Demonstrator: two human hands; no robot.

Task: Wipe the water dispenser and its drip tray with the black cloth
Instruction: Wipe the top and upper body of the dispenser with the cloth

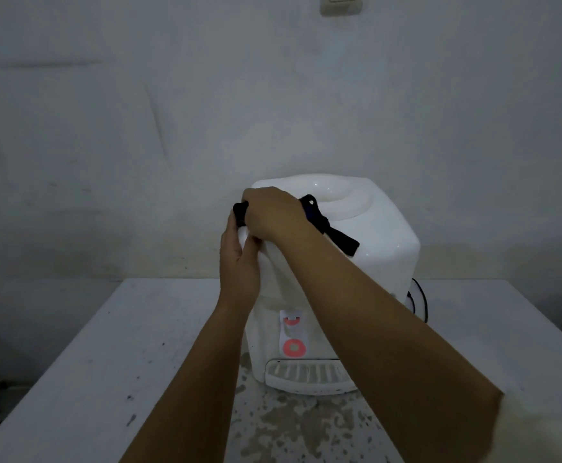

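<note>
Nearest you, at 6 o'clock, the drip tray [306,375] sits loose and unwiped; your left hand [239,259] braces the water dispenser [366,248] at 9 o'clock with straight fingers. Your right hand [271,212] presses the black cloth [339,238] on the top at 11 o'clock, fingers curled round it; push hard and the light body may slide toward the cable [420,295] at 3 o'clock.

A white table [106,345] with dark specks and worn, blotchy patches stands against a pale, stained wall [139,128]. A switch plate [341,3] sits high on the wall. A black cord [421,300] loops at the right.
</note>
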